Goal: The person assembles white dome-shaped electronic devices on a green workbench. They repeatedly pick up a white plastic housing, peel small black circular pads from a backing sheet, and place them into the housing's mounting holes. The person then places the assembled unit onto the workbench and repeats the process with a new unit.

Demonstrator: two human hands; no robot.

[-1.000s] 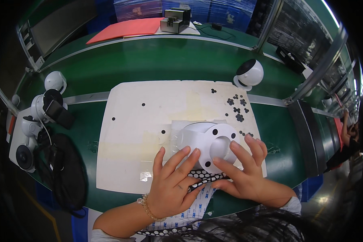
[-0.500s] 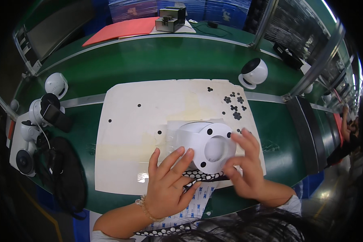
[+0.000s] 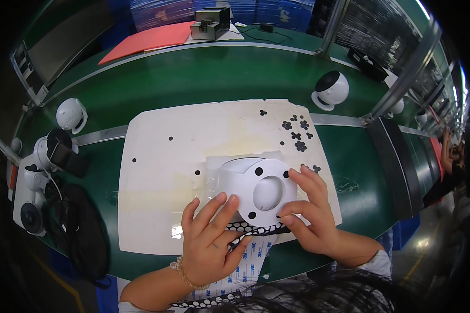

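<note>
A white plastic housing (image 3: pixel 234 175) lies on its side with its round flange (image 3: pixel 248 196) facing up towards me. Three black round pads sit on the flange, among them the upper left pad (image 3: pixel 259 171) and the lower left pad (image 3: pixel 251 215). My right hand (image 3: pixel 313 216) pinches a small black pad (image 3: pixel 278 216) at the flange's lower right edge, other fingers near the upper right pad. The spread fingers of my left hand (image 3: pixel 209 242) rest against the housing and flange, while its thumb holds a black strip with white dots (image 3: pixel 245 227) below.
Beneath lies a worn white board (image 3: pixel 156 198) with black flower-shaped pieces (image 3: pixel 300 146) and loose dots. White cameras (image 3: pixel 71 115) stand at left, another camera (image 3: pixel 331 89) at back right. A black pouch (image 3: pixel 78 224) lies left, a long black block (image 3: pixel 394 161) right. Printed backing paper (image 3: pixel 248 263) lies under my wrists.
My right hand has come in from beside the flange; its thumb and finger now meet at the lower right edge. The left hand keeps its hold. The whole view has shifted slightly.
</note>
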